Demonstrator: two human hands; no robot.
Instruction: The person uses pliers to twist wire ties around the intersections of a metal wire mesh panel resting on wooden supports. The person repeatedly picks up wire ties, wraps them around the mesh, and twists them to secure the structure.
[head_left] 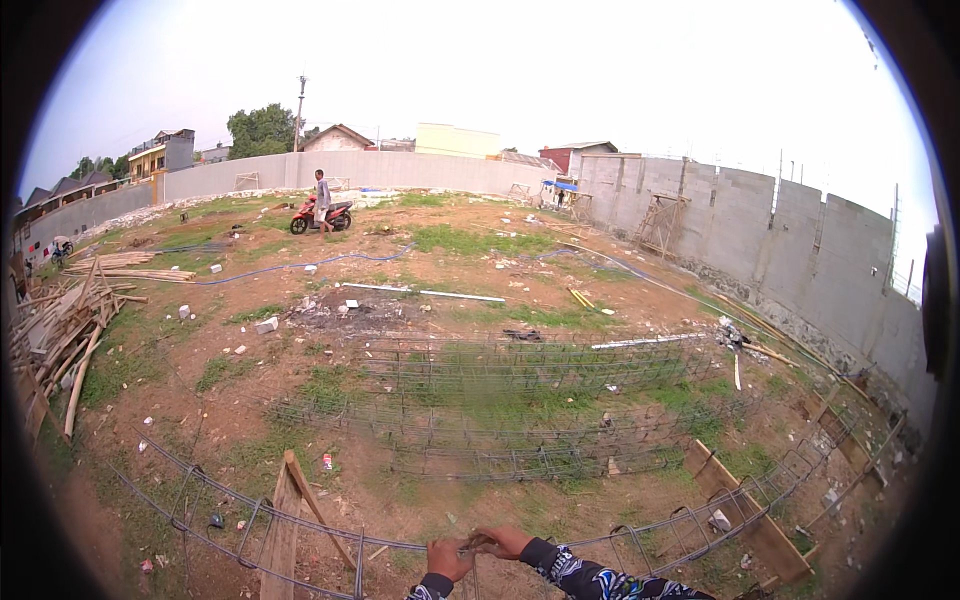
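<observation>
A long rebar cage (255, 507) of thin steel bars with square stirrups runs across in front of me, resting on wooden plank supports. My left hand (447, 560) is closed at its top bar, near the lower middle. My right hand (503, 543) reaches in from the right, its fingers bent and pinched together beside the left fingertips. Both hands meet over the bar next to a stirrup. Whatever sits between the right fingers is too small to make out. Dark patterned sleeves cover both forearms.
Propped boards (280, 525) stand under the cage at left, and a wide plank (745, 515) at right. More rebar cages (520, 440) lie on the grass beyond. A timber pile (70, 330) is at left. Farther off, a person (322, 200) stands by a red motorbike (340, 216); grey walls (740, 215) enclose the lot.
</observation>
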